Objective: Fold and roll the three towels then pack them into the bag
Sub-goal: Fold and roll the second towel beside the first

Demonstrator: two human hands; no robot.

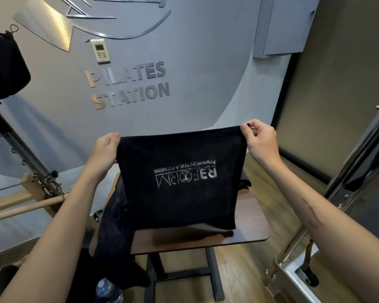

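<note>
between left hand [106, 147] and right hand [259, 136], black towel [179, 182] hangs pinched.

Towel [179, 182]: matt black cloth, soft nap, pale print. Table [249, 217]: smooth wood-look top w/ slight sheen, matt dark metal legs. Wall letters [129, 84]: brushed metal. Frame rails [359, 154]: shiny metal. Bottle [107, 290]: clear plastic

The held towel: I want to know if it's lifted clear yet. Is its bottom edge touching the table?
Cannot tell. In the head view the black towel hangs from both hands, its lower edge overlapping the table; contact or gap isn't plain.
</note>
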